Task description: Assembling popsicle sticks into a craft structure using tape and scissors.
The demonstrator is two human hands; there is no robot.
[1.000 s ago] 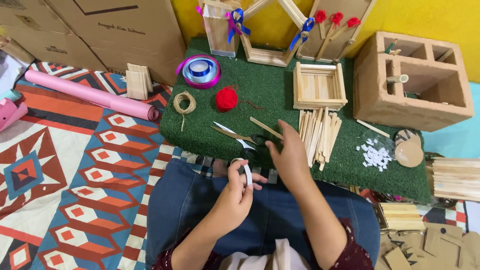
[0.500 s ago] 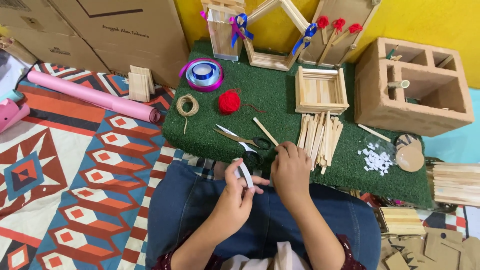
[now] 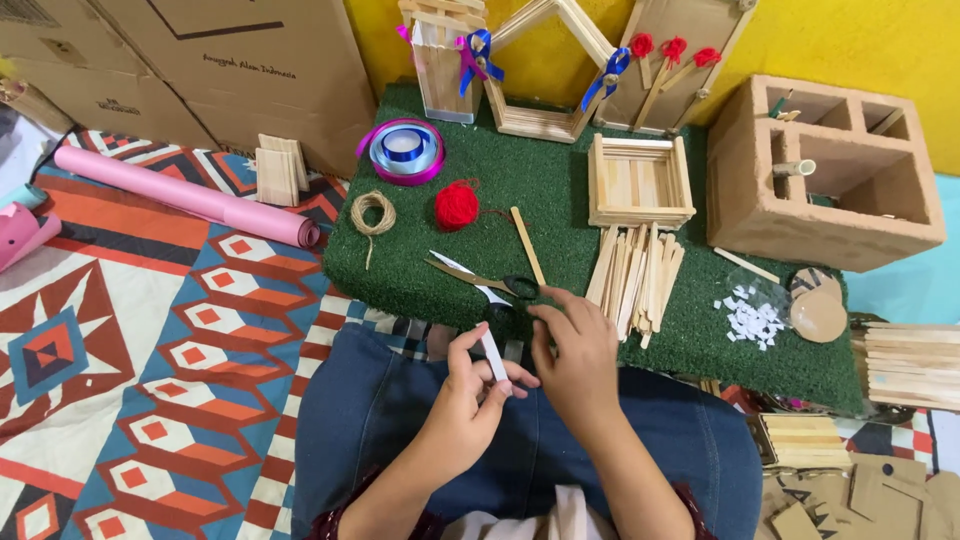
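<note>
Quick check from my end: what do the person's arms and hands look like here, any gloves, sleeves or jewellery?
Both hands are bare: no gloves on the left hand or the right hand, and no rings or watch that I can make out. The forearms are uncovered down to near the elbows, where dark maroon sleeves with a dotted pattern begin at the bottom of the view.

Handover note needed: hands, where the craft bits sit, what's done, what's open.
Left hand: pinches a small white strip over the lap.
Right hand: empty, fingers at the green mat's near edge, beside the scissors.
On the mat: loose pile of wooden sticks, one single stick, red yarn ball, twine coil, ribbon rolls, white scraps.
Done: square stick frame, house-shaped frame with bows.
Open: loose sticks unassembled; strip not attached to anything.
</note>
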